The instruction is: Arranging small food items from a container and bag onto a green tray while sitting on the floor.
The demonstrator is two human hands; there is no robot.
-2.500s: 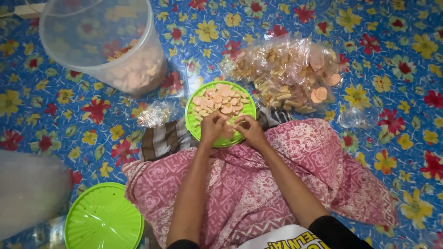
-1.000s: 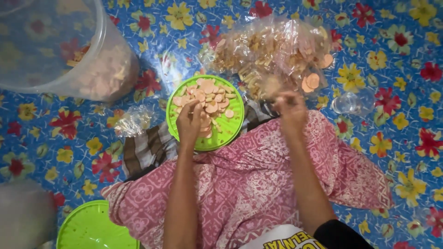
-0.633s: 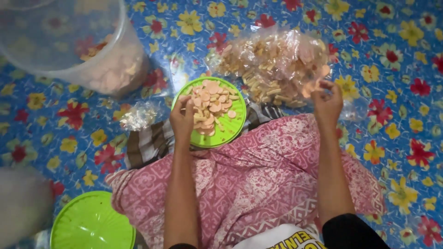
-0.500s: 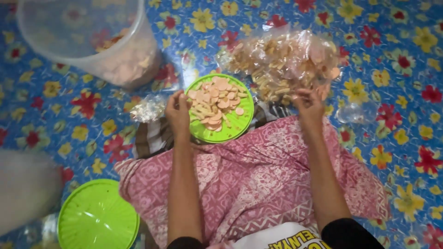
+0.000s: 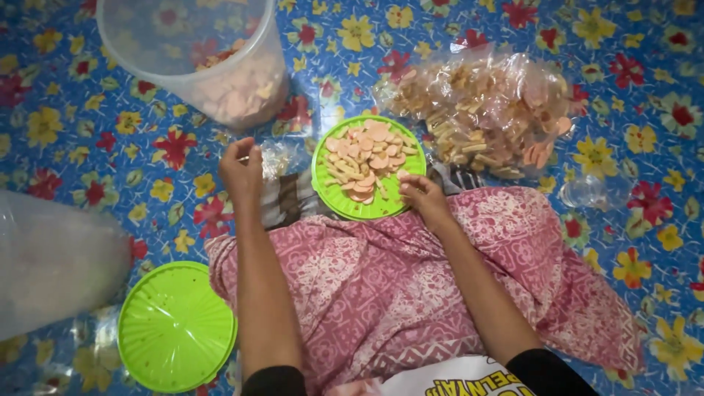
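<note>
Green plate (image 5: 334, 194) of pale round crackers (image 5: 363, 158) sits at the knee edge of the pink patterned cloth (image 5: 381, 286) — the right hand (image 5: 424, 199) rests at its 4 o'clock rim, fingers loosely curled, holding nothing I can make out. The left hand (image 5: 242, 170) hovers at the plate's 9 o'clock, fingers bunched narrow; whether it holds anything, I cannot tell. A clear tub (image 5: 198, 59) stands at 11 o'clock.

One head-worn camera is looking almost straight down from close above the lap, facing forward over a flowered floor mat (image 5: 645, 147); both forearms are entering from the bottom edge, reaching mid-frame.
</note>
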